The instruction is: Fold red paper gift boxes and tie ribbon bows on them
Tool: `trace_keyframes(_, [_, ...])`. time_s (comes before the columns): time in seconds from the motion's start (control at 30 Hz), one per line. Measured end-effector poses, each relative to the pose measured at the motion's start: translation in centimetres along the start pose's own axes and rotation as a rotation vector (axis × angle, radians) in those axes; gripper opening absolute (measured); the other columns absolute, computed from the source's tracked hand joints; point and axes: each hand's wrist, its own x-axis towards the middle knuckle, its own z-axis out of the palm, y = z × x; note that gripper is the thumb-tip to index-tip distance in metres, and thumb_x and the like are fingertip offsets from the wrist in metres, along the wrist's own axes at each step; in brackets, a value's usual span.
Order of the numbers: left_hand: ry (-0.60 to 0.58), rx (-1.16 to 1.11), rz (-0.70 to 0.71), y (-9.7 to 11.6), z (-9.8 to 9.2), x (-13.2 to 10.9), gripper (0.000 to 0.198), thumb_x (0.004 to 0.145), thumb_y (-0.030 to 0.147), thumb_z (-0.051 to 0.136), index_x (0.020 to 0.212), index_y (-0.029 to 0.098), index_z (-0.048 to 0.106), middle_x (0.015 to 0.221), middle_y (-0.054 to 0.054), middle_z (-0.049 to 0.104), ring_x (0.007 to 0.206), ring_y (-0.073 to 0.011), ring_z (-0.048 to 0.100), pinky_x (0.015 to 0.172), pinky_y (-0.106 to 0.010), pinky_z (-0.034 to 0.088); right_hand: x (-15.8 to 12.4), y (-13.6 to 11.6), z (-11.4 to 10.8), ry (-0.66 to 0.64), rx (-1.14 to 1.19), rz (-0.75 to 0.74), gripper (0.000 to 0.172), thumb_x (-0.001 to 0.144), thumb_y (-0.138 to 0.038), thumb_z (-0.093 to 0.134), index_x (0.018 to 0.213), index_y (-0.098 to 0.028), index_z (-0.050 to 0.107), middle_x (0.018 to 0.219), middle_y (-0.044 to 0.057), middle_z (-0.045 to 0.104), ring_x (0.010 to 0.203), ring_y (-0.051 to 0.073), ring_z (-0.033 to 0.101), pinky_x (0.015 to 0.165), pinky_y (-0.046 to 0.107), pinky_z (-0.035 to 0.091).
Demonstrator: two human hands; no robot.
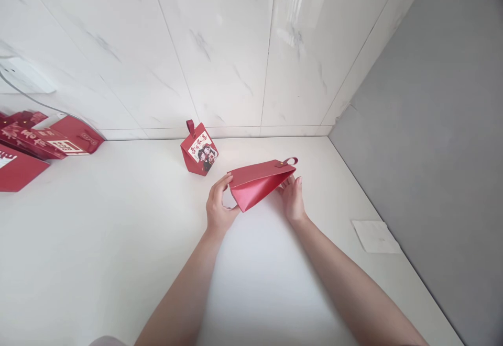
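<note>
A red paper gift box with a ribbon loop at its right end is held above the white table, tilted on its side. Its near side gapes, showing a pinkish-red inner face. My left hand grips the left end, fingers on the upper edge and thumb under the lower corner. My right hand is at the right end below the loop, its thumb raised and its fingers partly hidden behind the box. Beyond them stands a second, folded red gift box with a loop on top and a cartoon couple printed on it.
Several flat red boxes lie at the far left by the wall, under a thin cable. A white paper piece rests near the right edge of the white table. Marbled tiles rise behind, and a grey panel borders the right.
</note>
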Motion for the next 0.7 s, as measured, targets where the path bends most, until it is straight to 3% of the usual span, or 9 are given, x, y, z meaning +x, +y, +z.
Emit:
trace_keyframes(0.13, [0.116,0.132,0.030,-0.3,-0.2,0.2,0.065,0.073,0.021,0.073,0.132,0.021,0.047,0.131,-0.013,0.057,0.123,-0.0272,0.055,0.098,-0.044,0.051,-0.8,-0.7,0.4,0.310,-0.308,-0.221,0.048,0.097,-0.048,0.040,0.142,-0.032,0.035,0.150,0.010,0.036,0.128,0.027,0.049,0.101,0.052,0.045])
trace_keyframes(0.2, [0.125,0.205,0.076,-0.3,-0.3,0.4,0.062,0.073,0.020,0.072,0.131,0.022,0.049,0.129,-0.013,0.059,0.122,-0.0281,0.055,0.100,-0.046,0.049,-1.3,-1.0,0.5,0.358,-0.511,-0.391,0.045,0.095,-0.040,0.048,0.138,-0.031,0.041,0.147,0.011,0.039,0.132,0.028,0.044,0.107,0.055,0.038])
trace_keyframes(0.3, [0.075,0.260,0.152,-0.1,-0.2,0.4,0.059,0.074,0.016,0.070,0.130,0.024,0.052,0.128,-0.011,0.061,0.122,-0.0282,0.056,0.102,-0.047,0.047,-2.2,-1.1,0.9,0.206,-0.712,-0.587,0.033,0.093,-0.030,0.052,0.126,-0.032,0.053,0.131,0.008,0.057,0.127,0.027,0.051,0.113,0.059,0.028])
trace_keyframes(0.4, [-0.018,0.236,0.224,0.2,0.0,0.3,0.059,0.076,0.012,0.066,0.132,0.026,0.051,0.130,-0.008,0.061,0.124,-0.0266,0.055,0.103,-0.046,0.047,-2.7,-0.6,1.4,0.039,-0.778,-0.676,0.028,0.091,-0.023,0.057,0.116,-0.034,0.060,0.112,0.002,0.070,0.111,0.025,0.063,0.115,0.059,0.024])
trace_keyframes(0.53, [-0.119,0.154,0.257,0.4,0.2,0.2,0.059,0.078,0.011,0.064,0.134,0.026,0.049,0.133,-0.007,0.059,0.125,-0.0241,0.054,0.103,-0.043,0.049,-2.7,-0.2,1.5,-0.038,-0.718,-0.696,0.028,0.090,-0.021,0.058,0.113,-0.036,0.064,0.105,0.000,0.072,0.101,0.024,0.067,0.108,0.055,0.037])
trace_keyframes(0.7, [-0.150,0.152,0.208,0.4,0.3,0.2,0.056,0.079,0.015,0.065,0.132,0.026,0.051,0.132,-0.008,0.060,0.125,-0.0255,0.055,0.102,-0.045,0.050,-2.4,-0.2,1.3,-0.051,-0.717,-0.677,0.027,0.090,-0.021,0.058,0.112,-0.033,0.065,0.107,0.002,0.072,0.101,0.025,0.067,0.090,0.049,0.051])
